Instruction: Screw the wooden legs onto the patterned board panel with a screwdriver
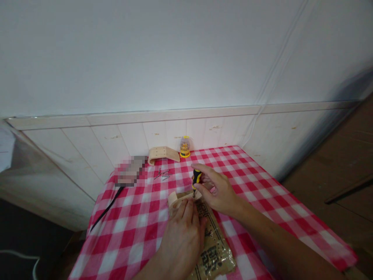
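Observation:
My right hand [217,188] is closed round a small black and yellow screwdriver [196,177], held nearly upright. Its tip points down at the right part of a pale curved wooden piece [173,199]; whether it sits in a screw is too small to tell. My left hand [182,229] presses down on that piece from the near side, its fingers close together over the wood. Beneath the hands lies a brown printed plastic packet [215,254], partly covered by my left hand. Several metal screws [162,174] lie loose on the cloth beyond the hands.
Another bent wooden piece [163,153] with small holes stands at the back, beside a clear and yellow bit holder [185,147]. A blurred-out flat object [131,171] with a black strap rests at the left. A red and white checked cloth [122,233] covers the table against the panelled wall.

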Motion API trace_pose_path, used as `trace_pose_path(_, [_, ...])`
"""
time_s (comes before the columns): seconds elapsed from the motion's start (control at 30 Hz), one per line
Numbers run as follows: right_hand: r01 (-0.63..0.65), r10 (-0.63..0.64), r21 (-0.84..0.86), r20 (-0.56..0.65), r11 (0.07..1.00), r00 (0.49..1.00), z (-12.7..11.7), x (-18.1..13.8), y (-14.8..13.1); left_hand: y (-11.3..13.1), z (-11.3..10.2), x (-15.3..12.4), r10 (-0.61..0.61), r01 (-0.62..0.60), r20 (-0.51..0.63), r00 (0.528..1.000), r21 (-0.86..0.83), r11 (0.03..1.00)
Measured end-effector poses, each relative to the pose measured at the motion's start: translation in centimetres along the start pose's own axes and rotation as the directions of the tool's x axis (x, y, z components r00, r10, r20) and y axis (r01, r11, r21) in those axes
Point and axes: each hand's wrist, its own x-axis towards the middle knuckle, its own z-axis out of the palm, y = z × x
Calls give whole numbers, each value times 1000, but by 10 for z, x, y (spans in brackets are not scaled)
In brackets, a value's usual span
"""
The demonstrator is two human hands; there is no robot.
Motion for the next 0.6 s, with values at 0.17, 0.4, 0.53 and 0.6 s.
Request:
trace_pose_path(0.17, [8,-8,-22,-6,1000,1000,0,1,-2,0,0,-1,-18,18,26,1000,-8,1000])
trace_pose_path(0.4, [19,-19,-36,-2,999,1000,0,3,-4,2,0,1,-14,14,-1,1000,-18,1000])
trace_pose_path(0.53, [76,-76,-90,11,993,997,-2,4,-6,1,0,1,-11,10,-19,1000,-10,1000])
trace_pose_path(0.6, [74,-73,-97,18,993,997,-3,3,-6,1,0,1,-15,15,-14,1000,-7,1000])
